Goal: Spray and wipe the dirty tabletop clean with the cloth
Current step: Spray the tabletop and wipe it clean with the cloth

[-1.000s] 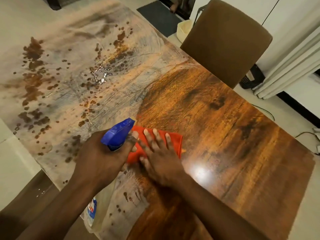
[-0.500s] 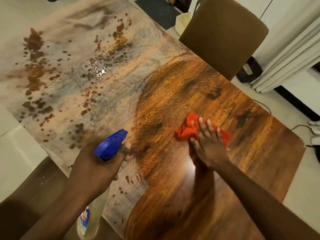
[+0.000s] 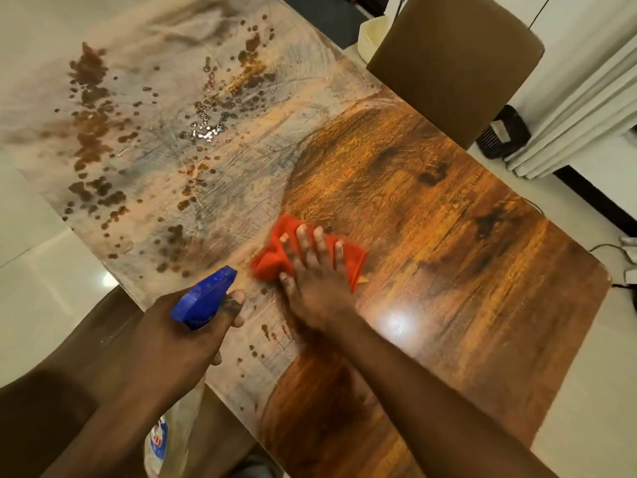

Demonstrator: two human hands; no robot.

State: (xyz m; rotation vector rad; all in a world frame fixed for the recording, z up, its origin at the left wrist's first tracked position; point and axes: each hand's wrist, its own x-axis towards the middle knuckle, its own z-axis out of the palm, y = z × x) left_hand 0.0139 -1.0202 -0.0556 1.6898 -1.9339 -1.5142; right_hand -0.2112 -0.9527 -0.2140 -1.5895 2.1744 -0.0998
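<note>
Head view: you are pressing your flat, open right hand point(image 3: 319, 294) on the red cloth point(image 3: 275, 260) at the grime's edge on the tabletop point(image 3: 448, 236), your left hand point(image 3: 179, 343) gripping the spray bottle point(image 3: 203, 298) ready to respray.

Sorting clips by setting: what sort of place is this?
Probably a home dining area: a wood-grain table with an upholstered chair pushed up to it, pale tiled floor, and long curtains at the side.
</note>
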